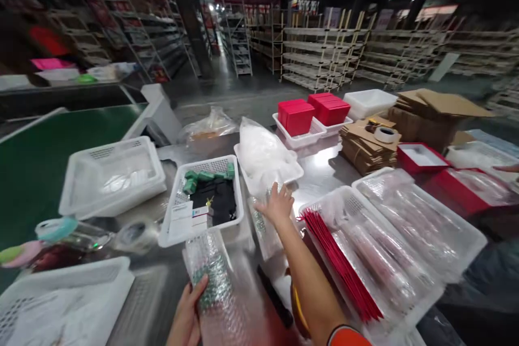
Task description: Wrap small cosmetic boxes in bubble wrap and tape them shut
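White plastic is seen in most of the containers. Green boxes [190,184] and black cloth [221,200] are held in the middle basket [206,166]; red strips [340,265] and clear-wrapped rolls [385,254] are packed in the near right basket [324,197]. Red boxes [295,116] are carried by two baskets [304,141] farther back, and a puffy white bag [263,151] is set in a tray [297,174]. Before the middle basket, a bubble-wrapped pack [213,281] is gripped by the left hand [190,308]. The right hand [279,205] is spread over a second bubble-wrapped pack [259,221]; whether it is touched cannot be told. Cardboard [360,146] is stacked on the shiny metal desk [324,165]. Beyond, a green belt [77,130] is seen at left, and the dim room is lined with shelves [308,46].
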`<state>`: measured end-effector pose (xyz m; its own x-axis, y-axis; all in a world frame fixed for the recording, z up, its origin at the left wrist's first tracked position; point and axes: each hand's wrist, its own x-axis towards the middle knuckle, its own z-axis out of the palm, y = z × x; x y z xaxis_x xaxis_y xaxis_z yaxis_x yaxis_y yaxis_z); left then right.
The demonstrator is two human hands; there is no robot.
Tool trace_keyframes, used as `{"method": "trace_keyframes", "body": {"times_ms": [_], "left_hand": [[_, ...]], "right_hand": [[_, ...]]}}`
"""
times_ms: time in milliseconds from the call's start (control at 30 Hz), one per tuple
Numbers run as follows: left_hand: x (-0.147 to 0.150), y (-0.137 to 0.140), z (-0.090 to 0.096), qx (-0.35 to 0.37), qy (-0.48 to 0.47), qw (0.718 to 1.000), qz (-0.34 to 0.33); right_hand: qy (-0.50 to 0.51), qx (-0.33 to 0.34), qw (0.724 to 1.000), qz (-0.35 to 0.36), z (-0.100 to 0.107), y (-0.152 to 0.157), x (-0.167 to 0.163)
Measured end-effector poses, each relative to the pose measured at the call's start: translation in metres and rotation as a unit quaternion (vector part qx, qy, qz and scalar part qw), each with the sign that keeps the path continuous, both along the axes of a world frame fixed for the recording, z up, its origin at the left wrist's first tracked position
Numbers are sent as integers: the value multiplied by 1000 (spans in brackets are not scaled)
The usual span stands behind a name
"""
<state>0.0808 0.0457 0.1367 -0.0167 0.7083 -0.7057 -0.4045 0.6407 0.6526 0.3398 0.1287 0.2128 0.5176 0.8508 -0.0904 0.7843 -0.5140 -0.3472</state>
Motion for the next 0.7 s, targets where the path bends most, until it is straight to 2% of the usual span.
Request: {"method": "trace_keyframes", "body": {"times_ms": [100,233,333,433,567,633,700], "left_hand": [[-4,9,0,-3,-12,999,32],[5,18,-4,-45,-29,998,37],[16,20,-12,-50,-28,998,17],[14,13,-24,-35,3,999,-1],[-22,-4,-44,-89,12,996,3],[-48,-8,-53,-131,12,991,0],[-72,-10,-61,-144,15,989,-16]], "right_hand": [[-41,-44,998,-14,-13,11,6],[-15,-100,995,-10,-11,11,15],[-7,-78,997,4,-5,8,18],[9,-34,999,28,4,-10,14],[115,18,989,96,7,-56,-16],[203,-6,970,132,-6,-75,-43],[253,-43,955,149,-29,-90,-75]]}}
